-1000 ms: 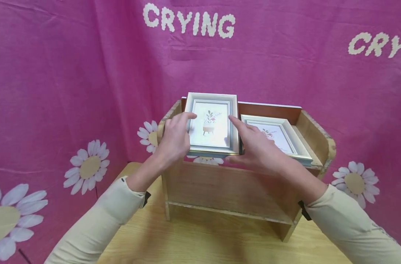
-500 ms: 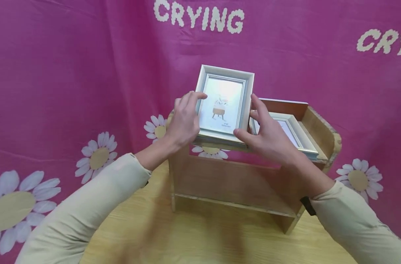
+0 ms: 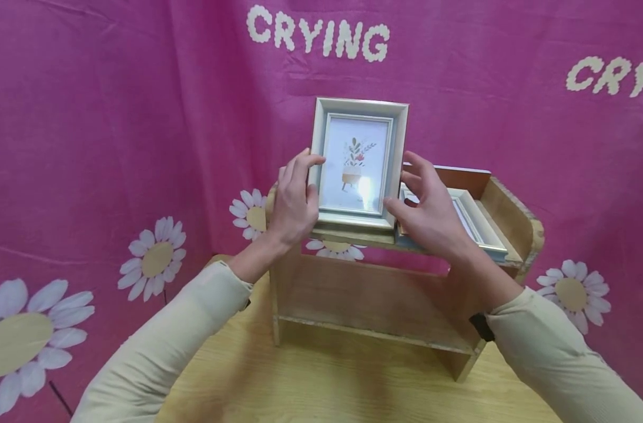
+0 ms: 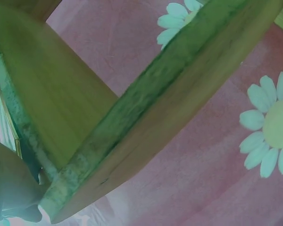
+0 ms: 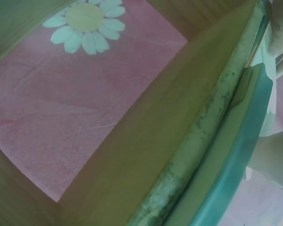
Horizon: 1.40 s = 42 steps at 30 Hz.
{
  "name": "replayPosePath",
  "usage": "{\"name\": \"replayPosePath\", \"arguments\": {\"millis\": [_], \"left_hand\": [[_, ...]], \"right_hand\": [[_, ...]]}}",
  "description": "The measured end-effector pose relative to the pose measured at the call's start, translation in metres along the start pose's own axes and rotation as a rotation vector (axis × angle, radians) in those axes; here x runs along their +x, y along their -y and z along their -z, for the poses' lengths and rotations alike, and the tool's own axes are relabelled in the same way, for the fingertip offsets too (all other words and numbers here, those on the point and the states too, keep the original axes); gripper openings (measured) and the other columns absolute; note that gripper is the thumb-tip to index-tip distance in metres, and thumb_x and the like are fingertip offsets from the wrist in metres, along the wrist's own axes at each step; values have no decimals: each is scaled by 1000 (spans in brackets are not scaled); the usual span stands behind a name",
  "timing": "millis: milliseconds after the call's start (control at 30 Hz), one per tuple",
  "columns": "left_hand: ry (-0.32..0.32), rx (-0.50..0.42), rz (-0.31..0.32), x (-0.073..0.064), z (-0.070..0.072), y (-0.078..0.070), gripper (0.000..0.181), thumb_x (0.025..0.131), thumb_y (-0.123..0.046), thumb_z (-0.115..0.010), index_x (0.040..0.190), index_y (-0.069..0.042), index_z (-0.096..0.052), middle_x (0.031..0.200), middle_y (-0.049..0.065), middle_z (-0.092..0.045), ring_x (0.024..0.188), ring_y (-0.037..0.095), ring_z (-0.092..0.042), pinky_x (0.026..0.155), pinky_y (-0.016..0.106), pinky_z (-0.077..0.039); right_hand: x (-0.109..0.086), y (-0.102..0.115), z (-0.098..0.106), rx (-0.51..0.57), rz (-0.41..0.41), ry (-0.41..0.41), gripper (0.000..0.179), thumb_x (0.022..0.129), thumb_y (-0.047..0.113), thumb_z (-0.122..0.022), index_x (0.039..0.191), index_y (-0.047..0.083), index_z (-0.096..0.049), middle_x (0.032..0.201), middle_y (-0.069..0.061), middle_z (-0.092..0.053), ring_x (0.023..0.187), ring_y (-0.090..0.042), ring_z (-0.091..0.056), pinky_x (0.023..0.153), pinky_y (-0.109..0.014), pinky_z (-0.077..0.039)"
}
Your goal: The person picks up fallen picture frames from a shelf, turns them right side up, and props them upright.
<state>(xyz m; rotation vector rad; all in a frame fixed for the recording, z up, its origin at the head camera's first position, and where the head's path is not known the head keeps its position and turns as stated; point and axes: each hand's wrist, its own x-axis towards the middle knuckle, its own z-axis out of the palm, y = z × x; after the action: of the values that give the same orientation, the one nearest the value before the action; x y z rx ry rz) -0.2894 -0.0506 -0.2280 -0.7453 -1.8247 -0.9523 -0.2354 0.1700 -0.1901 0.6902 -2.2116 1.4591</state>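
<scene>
A pale picture frame (image 3: 357, 202) with a potted-plant print stands nearly upright over the left part of the small wooden shelf unit (image 3: 364, 288). My left hand (image 3: 294, 205) grips its left edge, forefinger on the front of the border. On its right edge my right hand (image 3: 431, 214) holds on, thumb low and forefinger higher up. Whether the frame's bottom touches the board cannot be told. Beside it a second picture frame (image 3: 482, 226) lies face up on the top board, partly behind my right hand. In the right wrist view that second frame (image 5: 240, 141) shows its side.
Raised side panels (image 3: 514, 217) and a back rail (image 3: 464, 179) border the shelf's top. The unit stands on a light wooden surface (image 3: 327, 388). Behind hangs a pink cloth (image 3: 459, 106) with daisies and white letters.
Both hands have lifted the left frame's top and tipped it from leaning back to nearly upright. Over the last half second it has straightened from a slight turn. The second frame stays put.
</scene>
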Motion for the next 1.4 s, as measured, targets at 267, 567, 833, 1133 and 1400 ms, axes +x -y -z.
{"name": "replayPosePath", "arguments": {"millis": [267,567,833,1133,1400], "left_hand": [[-63,-28,-110,-9,-5,6,34,91,11,-53,124,2,-53,143,24,-49,122,38,-50,93,44,-52],[-34,-54,-148,-8,-1,6,39,91,12,-54,129,3,-47,143,25,-46,121,35,-53,89,40,-57],[122,-166,79,0,12,-5,63,93,10,-50,150,-2,-27,134,20,-54,110,27,-60,89,39,-58],[199,-279,191,-1,19,-3,64,95,7,-51,152,-3,-23,135,19,-51,116,27,-59,92,38,-57],[187,-258,156,-3,23,1,65,95,7,-50,154,-3,-23,136,19,-50,118,27,-59,90,38,-58]], "right_hand": [[2,-8,5,-31,-56,-27,74,92,-1,-55,156,7,-19,140,-22,-45,124,-38,-55,90,-23,-53],[11,-11,13,-142,-18,15,92,89,-5,-57,160,19,-3,131,-23,-55,105,-35,-62,78,-19,-53],[6,-14,13,-153,74,51,98,87,-10,-57,160,23,-1,119,-24,-58,98,-35,-64,73,-15,-54],[7,-10,14,-172,59,86,108,86,-11,-61,160,30,5,110,-24,-61,93,-36,-66,72,-18,-55],[13,-10,10,-184,60,84,108,85,-10,-62,159,32,4,114,-24,-60,97,-34,-65,75,-17,-55]]}}
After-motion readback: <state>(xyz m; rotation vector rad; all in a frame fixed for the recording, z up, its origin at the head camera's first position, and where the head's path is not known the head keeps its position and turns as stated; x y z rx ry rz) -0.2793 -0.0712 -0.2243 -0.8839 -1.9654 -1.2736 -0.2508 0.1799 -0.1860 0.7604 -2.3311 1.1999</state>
